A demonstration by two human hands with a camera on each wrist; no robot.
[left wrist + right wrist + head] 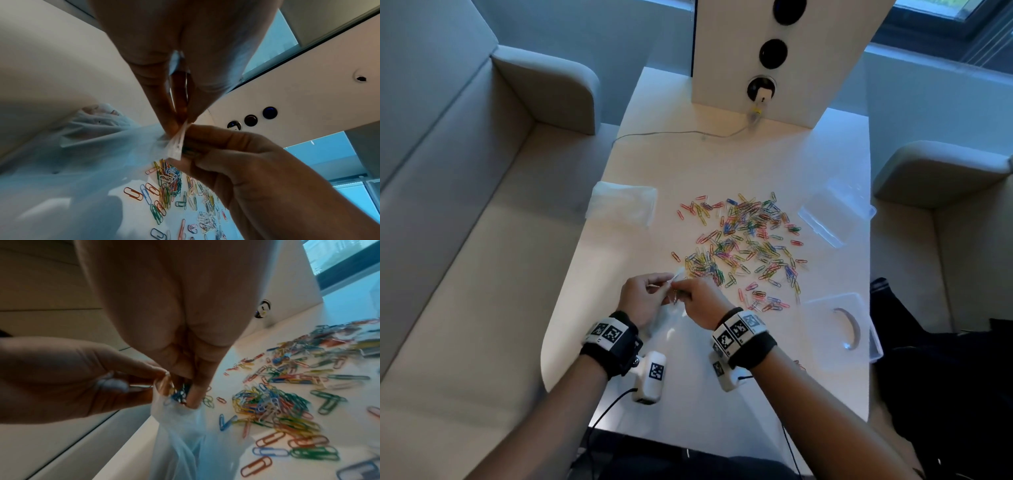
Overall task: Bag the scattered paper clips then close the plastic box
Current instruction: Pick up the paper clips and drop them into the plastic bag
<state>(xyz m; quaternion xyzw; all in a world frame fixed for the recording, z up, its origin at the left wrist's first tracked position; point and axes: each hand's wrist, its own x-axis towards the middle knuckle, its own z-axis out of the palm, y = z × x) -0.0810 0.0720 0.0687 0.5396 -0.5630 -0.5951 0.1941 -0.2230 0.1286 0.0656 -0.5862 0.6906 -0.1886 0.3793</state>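
Coloured paper clips lie scattered over the middle of the white table. My left hand pinches the rim of a small clear plastic bag that hangs down over the near table. My right hand holds a bunch of clips at the bag's mouth, fingertips just inside the rim. The clear plastic box lies at the near right and its clear lid farther back on the right.
A stack of clear bags sits at the left edge of the table. A white panel with round sockets, a plugged charger and a cable stands at the far end. Beige sofas flank the table.
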